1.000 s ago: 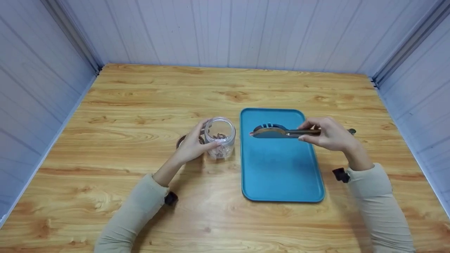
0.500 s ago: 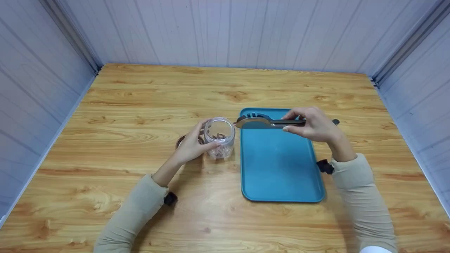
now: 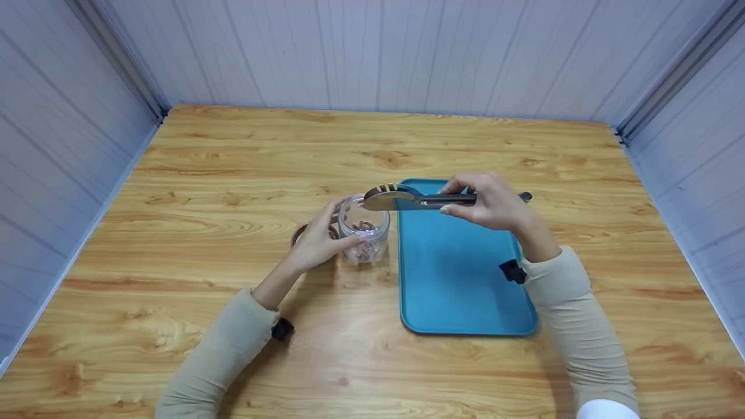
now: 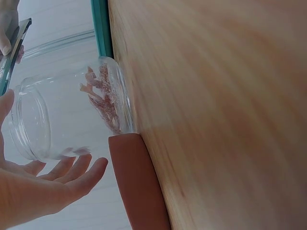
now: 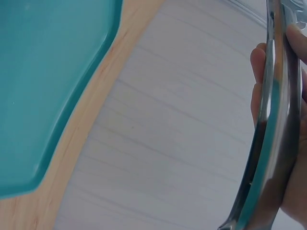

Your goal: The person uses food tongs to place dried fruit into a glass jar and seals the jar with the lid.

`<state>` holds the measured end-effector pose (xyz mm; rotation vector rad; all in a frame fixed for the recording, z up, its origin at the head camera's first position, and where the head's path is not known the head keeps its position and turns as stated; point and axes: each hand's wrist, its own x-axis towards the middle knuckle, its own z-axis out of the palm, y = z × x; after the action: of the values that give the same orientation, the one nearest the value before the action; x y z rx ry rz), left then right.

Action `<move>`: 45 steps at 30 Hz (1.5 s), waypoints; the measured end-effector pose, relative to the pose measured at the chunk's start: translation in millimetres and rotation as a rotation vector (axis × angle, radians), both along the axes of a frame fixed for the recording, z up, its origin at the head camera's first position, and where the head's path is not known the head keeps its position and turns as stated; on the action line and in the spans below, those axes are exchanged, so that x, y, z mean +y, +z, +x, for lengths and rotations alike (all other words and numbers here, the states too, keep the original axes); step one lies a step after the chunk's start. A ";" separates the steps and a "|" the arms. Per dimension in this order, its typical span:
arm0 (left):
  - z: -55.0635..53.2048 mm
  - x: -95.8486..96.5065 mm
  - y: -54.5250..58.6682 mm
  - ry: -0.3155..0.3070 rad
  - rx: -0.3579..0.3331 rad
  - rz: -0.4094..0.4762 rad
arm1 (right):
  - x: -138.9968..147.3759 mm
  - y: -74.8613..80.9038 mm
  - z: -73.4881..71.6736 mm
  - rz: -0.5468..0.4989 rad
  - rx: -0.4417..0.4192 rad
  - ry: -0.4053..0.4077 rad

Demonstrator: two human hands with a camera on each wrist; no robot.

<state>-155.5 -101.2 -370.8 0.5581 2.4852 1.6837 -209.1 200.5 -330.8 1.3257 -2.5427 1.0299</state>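
Note:
My left hand (image 3: 320, 238) grips a clear jar (image 3: 372, 249) standing upright on the table, its mouth uncovered. Reddish-brown strips (image 4: 106, 100) lie at the jar's bottom. In my right hand (image 3: 492, 202) is a pair of metal serving tongs (image 3: 433, 201), pinched between thumb and fingers. The tongs' slotted head (image 3: 384, 199) is over the jar's far right rim. By the tongs in the left wrist view shows a small reddish piece (image 4: 19, 54), partly hidden. A brown jar lid (image 4: 136, 184) lies beside the jar, mostly behind my left hand in the head view.
A blue rectangular tray (image 3: 465, 291) lies just right of the jar, below my right hand. The wood-grain table (image 3: 233, 174) extends all around, with pale panelled walls (image 3: 378, 58) at the back and sides.
My right hand has carried the tongs leftward and slightly away from me, from over the tray to the jar's mouth. My left hand and the jar have stayed in place.

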 end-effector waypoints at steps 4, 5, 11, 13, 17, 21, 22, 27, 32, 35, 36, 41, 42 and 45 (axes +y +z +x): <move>-0.2 -0.1 0.0 -0.004 0.003 0.005 | -5.9 -4.1 -0.7 -0.001 0.012 0.009; -0.2 -0.1 0.1 -0.003 0.001 0.007 | -7.0 -5.0 -0.8 0.002 0.015 0.011; 0.0 0.1 0.7 0.009 -0.009 -0.001 | -8.6 -7.0 -0.3 0.015 0.016 -0.001; 0.2 0.1 0.7 0.010 -0.012 -0.001 | -7.2 -7.1 0.0 0.011 0.009 -0.010; 0.2 0.1 0.4 0.009 -0.016 0.005 | -2.8 -6.2 1.1 0.002 0.003 -0.027; 0.2 0.3 0.2 0.007 -0.011 0.008 | 2.7 -5.1 2.8 0.003 0.018 -0.051; 0.3 0.3 0.2 0.008 -0.009 0.007 | 4.2 -5.1 3.2 0.001 0.023 -0.055; 0.7 0.9 0.7 0.017 -0.008 0.001 | 10.3 -5.5 5.5 -0.006 0.049 -0.071; 1.7 1.4 1.5 0.023 -0.006 0.003 | 16.7 -9.0 6.7 -0.018 0.059 -0.089; 1.9 1.7 1.7 0.024 -0.008 0.000 | 21.2 -11.5 8.2 -0.027 0.061 -0.114; 1.8 1.7 1.7 0.024 -0.008 0.001 | 23.0 -12.6 8.7 -0.028 0.067 -0.124; 1.8 1.5 1.8 0.025 -0.009 0.008 | 30.9 -18.3 11.6 -0.039 0.081 -0.171; 1.6 1.2 1.6 0.024 -0.010 0.008 | 32.5 -19.4 12.1 -0.042 0.079 -0.182; 1.5 0.9 1.1 0.020 -0.019 0.009 | 37.1 -22.0 13.6 -0.058 0.067 -0.217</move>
<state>-154.1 -100.3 -369.7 0.5180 2.4796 1.6992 -195.5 237.6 -352.8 1.0242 -2.5178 0.9914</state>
